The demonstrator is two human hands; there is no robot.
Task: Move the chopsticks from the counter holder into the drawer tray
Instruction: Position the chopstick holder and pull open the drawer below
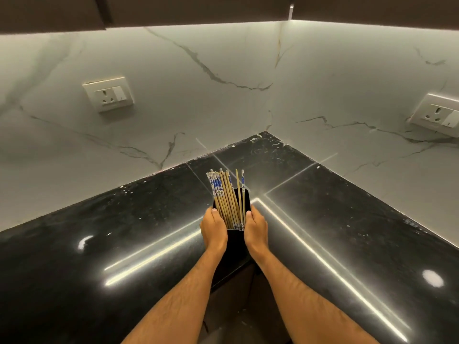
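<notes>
While both hands clasp the black holder [234, 247] from either side, the chopsticks [227, 198] stand bundled inside it, leaning away from the person toward the corner of the backsplash [223, 78]. Left hand [214, 228] wraps the holder's left wall, thumb over the rim, touching the nearest sticks; right hand [255, 229] mirrors it on the right wall, thumb on the rim. Fingers of both curl round the far sides, out of sight, so how tight the hold is cannot be told. Neither hand grips a chopstick itself. Holder sits at, or just above, the near edge of the dark polished counter [99, 232]; whether its base rests on the stone or is lifted cannot be told. Long axis of the sticks runs from the holder mouth up and away, blue-and-white patterned ends mostly at the far tips, a few patterned ends down at the near rim. Main bundle hugs the left side, so the left thumb is nearer to it; two or three loose sticks stand apart toward the right wall. Drawer tray not in view; only a dim gap shows below the counter edge between the forearms. Judgement: task barely begun, all sticks in the holder. Risk: tipping the holder forward would let the bundle slide out lengthwise. Two wall sockets, left socket [108, 93] and right socket [438, 114], sit well apart from the work.
</notes>
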